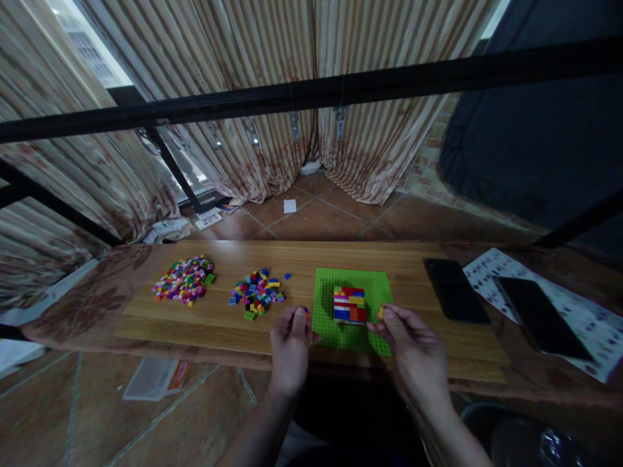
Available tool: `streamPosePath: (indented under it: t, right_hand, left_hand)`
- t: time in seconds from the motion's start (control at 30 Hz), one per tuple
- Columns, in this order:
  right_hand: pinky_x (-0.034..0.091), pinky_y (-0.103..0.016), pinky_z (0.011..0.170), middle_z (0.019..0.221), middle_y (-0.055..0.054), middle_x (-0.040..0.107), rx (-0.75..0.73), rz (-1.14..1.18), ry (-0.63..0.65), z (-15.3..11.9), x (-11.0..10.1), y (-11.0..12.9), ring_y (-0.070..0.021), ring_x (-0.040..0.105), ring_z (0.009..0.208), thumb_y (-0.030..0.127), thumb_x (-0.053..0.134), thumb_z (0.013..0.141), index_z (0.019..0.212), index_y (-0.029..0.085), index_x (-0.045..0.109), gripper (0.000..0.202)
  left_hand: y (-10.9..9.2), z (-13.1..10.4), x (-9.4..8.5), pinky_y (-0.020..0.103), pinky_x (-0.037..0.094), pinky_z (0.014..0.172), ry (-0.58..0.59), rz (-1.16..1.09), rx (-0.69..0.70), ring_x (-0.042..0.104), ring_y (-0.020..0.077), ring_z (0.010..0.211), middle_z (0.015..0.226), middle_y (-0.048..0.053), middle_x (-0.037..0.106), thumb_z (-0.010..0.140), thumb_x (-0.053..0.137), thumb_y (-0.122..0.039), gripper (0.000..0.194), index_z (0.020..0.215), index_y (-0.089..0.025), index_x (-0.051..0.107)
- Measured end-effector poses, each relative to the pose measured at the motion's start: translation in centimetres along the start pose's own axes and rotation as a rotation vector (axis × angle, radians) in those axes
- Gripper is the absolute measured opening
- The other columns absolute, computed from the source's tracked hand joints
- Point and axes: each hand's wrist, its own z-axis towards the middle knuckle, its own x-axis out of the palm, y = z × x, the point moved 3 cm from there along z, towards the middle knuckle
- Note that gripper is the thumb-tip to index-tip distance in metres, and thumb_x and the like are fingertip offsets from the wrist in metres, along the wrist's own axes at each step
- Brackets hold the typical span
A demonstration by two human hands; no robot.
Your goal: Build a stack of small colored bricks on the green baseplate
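Note:
A block of stacked toy bricks [349, 305] in red, white, blue and yellow stands on a green studded baseplate [325, 285]. Just left of the plate, my left hand [291, 340] pinches a small toy brick [307, 312], mostly covered by the fingers; a bit of blue and orange shows. Over the plate's right edge, my right hand [413, 334] is closed on a yellow toy brick [380, 313] held between thumb and fingers. Both hands are apart from the stacked block. A pile of mixed loose bricks [256, 293] lies left of my left hand.
Another pile of small colourful pieces [185, 279] is farther left on the wooden board [292, 255]. On the right lie a black phone-like slab [455, 290], a dark tablet-like device [542, 314] and a printed sheet [491, 266]. A clear plastic box [150, 378] is on the floor.

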Motion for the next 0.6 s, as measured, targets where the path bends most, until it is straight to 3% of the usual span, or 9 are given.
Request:
streamPosePath:
  t: [0.13, 0.27, 0.43, 0.6]
  right_hand:
    - [0.059, -0.029, 0.066, 0.070, 0.003, 0.065, 0.092, 0.099, 0.094, 0.9, 0.1, 0.4, -0.0084, 0.060, 0.059, 0.036, 0.078, 0.067, 0.090, 0.021, 0.070, 0.029]
    - [0.058, -0.028, 0.071, 0.078, 0.000, 0.068, 0.143, 0.083, 0.171, 0.8, 0.2, 0.2, -0.0102, 0.064, 0.068, 0.033, 0.078, 0.068, 0.098, 0.023, 0.071, 0.033]
    - [0.058, -0.032, 0.072, 0.080, -0.002, 0.069, 0.149, -0.002, 0.288, 0.9, 0.4, -0.2, -0.0143, 0.066, 0.071, 0.033, 0.078, 0.067, 0.091, 0.021, 0.070, 0.029]
    - [0.056, -0.030, 0.070, 0.079, -0.001, 0.068, 0.026, -0.093, 0.342, 0.9, 1.4, -0.1, -0.0149, 0.066, 0.073, 0.033, 0.078, 0.067, 0.085, 0.019, 0.066, 0.024]
  left_hand:
    - [-0.1, 0.5, 1.1, 0.021, 0.046, 0.050, 0.143, -0.235, -0.288, 0.047, 0.0068, 0.051, 0.066, -0.003, 0.054, 0.070, 0.067, -0.032, 0.022, 0.077, -0.014, 0.056]
    - [0.1, 0.6, 1.7, 0.021, 0.046, 0.051, 0.209, -0.322, -0.446, 0.047, 0.0064, 0.050, 0.066, -0.001, 0.055, 0.072, 0.060, -0.023, 0.012, 0.076, -0.013, 0.056]
    - [0.7, 1.2, 1.5, 0.017, 0.037, 0.045, 0.212, -0.360, -0.533, 0.044, 0.0057, 0.048, 0.065, 0.000, 0.053, 0.072, 0.054, -0.020, 0.007, 0.075, -0.014, 0.054]
    - [0.7, 1.4, 1.6, 0.018, 0.036, 0.045, 0.275, -0.351, -0.508, 0.047, 0.0079, 0.051, 0.067, 0.001, 0.055, 0.069, 0.054, -0.023, 0.011, 0.074, -0.014, 0.056]
